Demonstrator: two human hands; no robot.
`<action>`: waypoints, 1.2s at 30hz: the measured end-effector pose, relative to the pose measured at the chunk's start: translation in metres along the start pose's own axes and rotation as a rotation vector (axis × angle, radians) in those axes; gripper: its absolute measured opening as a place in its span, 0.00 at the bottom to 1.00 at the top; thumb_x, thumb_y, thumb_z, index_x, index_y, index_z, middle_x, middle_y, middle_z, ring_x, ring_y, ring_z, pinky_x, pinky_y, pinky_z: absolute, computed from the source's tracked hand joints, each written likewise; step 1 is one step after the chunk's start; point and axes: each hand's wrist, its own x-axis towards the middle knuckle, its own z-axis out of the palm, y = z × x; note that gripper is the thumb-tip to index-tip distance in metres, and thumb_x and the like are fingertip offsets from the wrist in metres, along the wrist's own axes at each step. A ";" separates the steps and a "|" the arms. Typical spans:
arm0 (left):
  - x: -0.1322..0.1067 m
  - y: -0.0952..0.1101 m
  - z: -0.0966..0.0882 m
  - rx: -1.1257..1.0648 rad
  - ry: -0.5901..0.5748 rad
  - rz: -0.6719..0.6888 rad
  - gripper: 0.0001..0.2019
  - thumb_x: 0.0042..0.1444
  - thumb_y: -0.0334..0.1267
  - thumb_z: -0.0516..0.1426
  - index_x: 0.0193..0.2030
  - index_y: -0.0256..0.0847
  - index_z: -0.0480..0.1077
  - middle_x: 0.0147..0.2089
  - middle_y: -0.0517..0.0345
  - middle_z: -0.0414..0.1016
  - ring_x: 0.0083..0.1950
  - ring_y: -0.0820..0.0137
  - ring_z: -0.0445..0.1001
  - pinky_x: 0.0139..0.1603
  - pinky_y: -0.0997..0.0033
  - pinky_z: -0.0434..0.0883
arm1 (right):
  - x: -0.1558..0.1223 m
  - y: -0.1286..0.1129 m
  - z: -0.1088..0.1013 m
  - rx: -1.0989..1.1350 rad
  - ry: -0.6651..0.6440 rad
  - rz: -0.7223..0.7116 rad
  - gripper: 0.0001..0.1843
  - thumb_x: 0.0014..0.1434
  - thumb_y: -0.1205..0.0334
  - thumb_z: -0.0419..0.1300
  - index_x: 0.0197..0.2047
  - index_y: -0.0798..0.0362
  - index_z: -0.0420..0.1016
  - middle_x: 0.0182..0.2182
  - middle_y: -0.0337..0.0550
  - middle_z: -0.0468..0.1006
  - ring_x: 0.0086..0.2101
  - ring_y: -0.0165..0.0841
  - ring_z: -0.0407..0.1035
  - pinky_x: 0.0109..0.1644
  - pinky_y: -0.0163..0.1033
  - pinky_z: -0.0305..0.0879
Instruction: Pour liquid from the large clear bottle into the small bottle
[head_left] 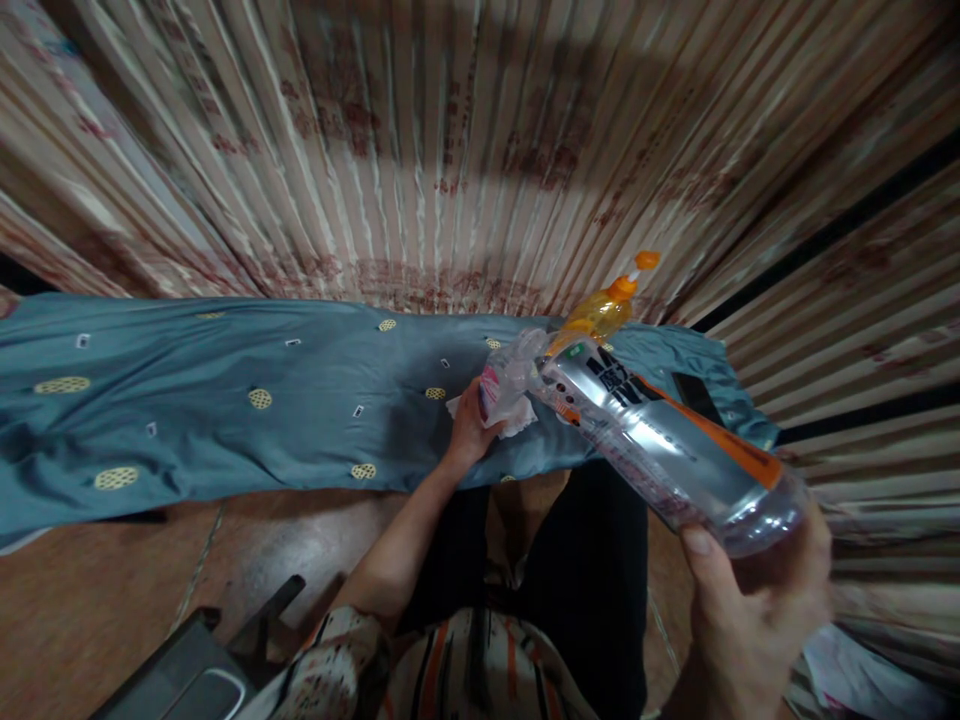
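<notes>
My right hand (765,600) is wrapped round the base of a large clear plastic bottle (667,440) with a silver and orange label. The bottle is tilted, its neck end lower in depth and pointing left. That end meets or overlaps a small clear plastic container (517,370) with a pink patch; whether they touch I cannot tell. Closed round the container's left side is my left hand (472,425). Below it lies a crumpled white tissue (523,420). Just behind the big bottle stands a yellow bottle (600,315) with an orange pump top, partly hidden.
A blue-grey cloth (300,440) with yellow pineapple prints covers the long narrow table. A dark flat phone-like object (696,395) lies at its right end. Pleated patterned curtains (420,180) hang behind and to the right. A dark grey object (187,670) stands at lower left.
</notes>
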 end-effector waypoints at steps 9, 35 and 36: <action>0.000 0.000 0.003 0.001 0.005 -0.007 0.47 0.56 0.55 0.74 0.76 0.43 0.59 0.75 0.33 0.72 0.76 0.42 0.73 0.79 0.33 0.68 | -0.002 0.002 -0.001 -0.013 -0.023 -0.011 0.59 0.53 0.42 0.81 0.80 0.53 0.64 0.74 0.59 0.72 0.71 0.60 0.68 0.80 0.76 0.53; 0.005 0.013 -0.011 -0.075 -0.051 -0.043 0.55 0.48 0.46 0.79 0.79 0.48 0.58 0.79 0.38 0.69 0.79 0.40 0.70 0.81 0.29 0.65 | 0.000 -0.004 0.004 0.019 0.002 -0.026 0.55 0.51 0.44 0.83 0.75 0.54 0.69 0.70 0.57 0.75 0.69 0.56 0.70 0.81 0.74 0.52; 0.006 0.014 -0.011 -0.074 -0.049 -0.039 0.53 0.49 0.47 0.78 0.78 0.48 0.59 0.78 0.38 0.69 0.79 0.40 0.70 0.81 0.29 0.65 | 0.000 -0.004 0.004 0.023 -0.002 -0.023 0.56 0.51 0.44 0.83 0.76 0.54 0.69 0.71 0.58 0.74 0.68 0.56 0.71 0.81 0.74 0.52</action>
